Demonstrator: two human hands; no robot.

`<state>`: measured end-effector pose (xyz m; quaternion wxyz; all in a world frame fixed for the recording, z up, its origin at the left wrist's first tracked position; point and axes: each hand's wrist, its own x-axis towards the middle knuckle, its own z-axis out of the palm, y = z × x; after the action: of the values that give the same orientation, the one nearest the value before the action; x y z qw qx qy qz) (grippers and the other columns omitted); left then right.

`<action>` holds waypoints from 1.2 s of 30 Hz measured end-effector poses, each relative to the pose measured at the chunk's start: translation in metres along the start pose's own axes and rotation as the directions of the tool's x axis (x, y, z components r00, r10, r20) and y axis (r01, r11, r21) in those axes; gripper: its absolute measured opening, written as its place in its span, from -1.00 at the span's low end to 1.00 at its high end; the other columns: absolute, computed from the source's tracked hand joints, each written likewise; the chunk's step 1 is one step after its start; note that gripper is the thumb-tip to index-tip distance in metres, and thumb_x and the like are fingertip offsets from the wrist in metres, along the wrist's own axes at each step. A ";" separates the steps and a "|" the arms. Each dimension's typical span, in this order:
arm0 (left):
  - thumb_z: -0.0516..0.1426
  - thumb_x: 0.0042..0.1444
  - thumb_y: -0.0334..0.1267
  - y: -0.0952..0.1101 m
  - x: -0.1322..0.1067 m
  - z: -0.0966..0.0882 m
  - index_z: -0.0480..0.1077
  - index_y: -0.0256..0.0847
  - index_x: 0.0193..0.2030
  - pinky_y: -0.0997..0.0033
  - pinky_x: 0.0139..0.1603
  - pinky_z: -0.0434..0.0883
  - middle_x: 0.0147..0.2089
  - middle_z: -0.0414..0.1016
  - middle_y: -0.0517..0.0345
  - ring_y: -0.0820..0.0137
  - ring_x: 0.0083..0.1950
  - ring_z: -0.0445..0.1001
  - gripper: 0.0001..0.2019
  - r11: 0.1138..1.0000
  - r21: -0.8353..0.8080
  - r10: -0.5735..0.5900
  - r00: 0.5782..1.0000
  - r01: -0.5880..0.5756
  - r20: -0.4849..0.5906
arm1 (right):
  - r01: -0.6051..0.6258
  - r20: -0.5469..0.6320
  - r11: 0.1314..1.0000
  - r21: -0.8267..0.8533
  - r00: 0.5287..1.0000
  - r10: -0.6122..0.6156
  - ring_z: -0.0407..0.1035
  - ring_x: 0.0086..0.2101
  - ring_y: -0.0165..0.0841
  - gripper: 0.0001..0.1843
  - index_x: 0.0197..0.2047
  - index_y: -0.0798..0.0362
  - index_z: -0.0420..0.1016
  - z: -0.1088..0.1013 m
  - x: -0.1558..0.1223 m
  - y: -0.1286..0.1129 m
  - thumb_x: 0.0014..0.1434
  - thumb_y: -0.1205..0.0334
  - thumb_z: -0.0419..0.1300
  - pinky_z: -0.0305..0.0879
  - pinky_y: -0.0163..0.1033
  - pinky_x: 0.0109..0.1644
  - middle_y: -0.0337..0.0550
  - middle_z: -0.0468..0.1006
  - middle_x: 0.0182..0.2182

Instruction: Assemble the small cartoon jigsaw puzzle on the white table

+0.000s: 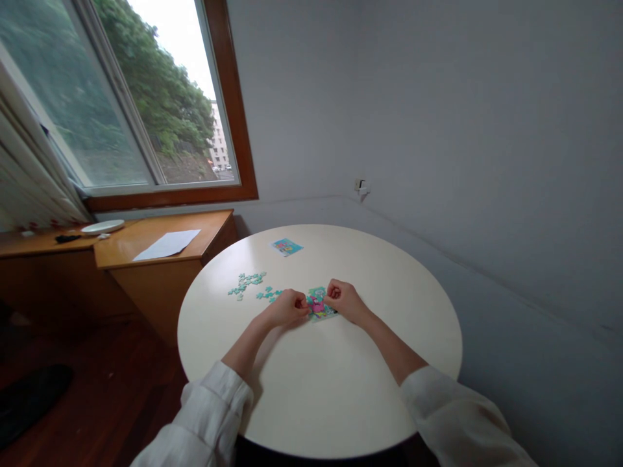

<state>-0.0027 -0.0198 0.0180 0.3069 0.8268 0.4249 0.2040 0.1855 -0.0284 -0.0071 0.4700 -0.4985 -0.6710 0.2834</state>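
Observation:
A partly joined jigsaw puzzle [318,306], teal with a pink figure, lies flat on the round white table between my hands. At its left edge, my left hand [288,307] is closed, fingertips pressed together against the puzzle's side. My right hand [344,300] curls over the upper right part, thumb and finger pinched at the surface. Whatever either pinch holds is too small to make out. Loose teal puzzle pieces [248,281] are scattered to the left, and a few more pieces [267,294] lie close by my left hand, which partly hides them.
A colourful picture card [287,246] rests toward the far side of the round table [341,395]. Left of it stands a wooden desk [214,230] bearing a paper sheet [168,244] and a white plate [103,227]. Walls border the table behind and to the right.

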 end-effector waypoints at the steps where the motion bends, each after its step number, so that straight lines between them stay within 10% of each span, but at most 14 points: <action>1: 0.04 -0.17 -0.29 0.000 0.000 0.000 0.22 -0.28 -0.64 0.56 -0.56 0.02 -0.67 0.11 0.33 0.56 -0.57 0.08 -0.86 1.000 0.002 -0.001 1.000 0.001 -0.003 | 0.014 -0.014 1.000 -0.023 1.000 -0.014 0.06 -0.62 -0.53 -0.89 -0.62 0.04 0.17 -0.001 0.000 0.000 -0.22 0.30 0.09 -0.02 -0.39 -0.56 -0.40 0.19 -0.70; 21: 0.21 -0.19 -0.07 0.000 0.001 0.008 0.27 -0.25 -0.53 0.53 -0.50 0.06 -0.57 0.20 0.33 0.53 -0.52 0.13 -0.71 0.993 0.114 0.042 0.999 -0.044 0.022 | 0.060 -0.092 0.996 -0.059 0.994 -0.065 0.08 -0.59 -0.48 -0.82 -0.61 0.03 0.19 -0.003 0.002 -0.001 -0.15 0.20 0.15 0.03 -0.36 -0.52 -0.36 0.20 -0.67; 36: 0.24 -0.17 -0.27 -0.013 0.006 0.017 0.41 -0.25 -0.45 0.55 -0.36 0.19 -0.39 0.30 0.22 0.49 -0.39 0.25 -0.86 0.986 0.126 0.113 0.993 -0.108 -0.036 | 0.011 -0.131 0.997 -0.075 0.991 -0.021 0.04 -0.63 -0.50 -0.71 -0.66 0.02 0.13 0.000 0.005 0.009 -0.18 0.14 0.20 -0.04 -0.36 -0.57 -0.39 0.16 -0.72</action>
<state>0.0031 -0.0140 -0.0026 0.2339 0.8620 0.3968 0.2115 0.1889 -0.0209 -0.0132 0.4967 -0.5278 -0.6525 0.2211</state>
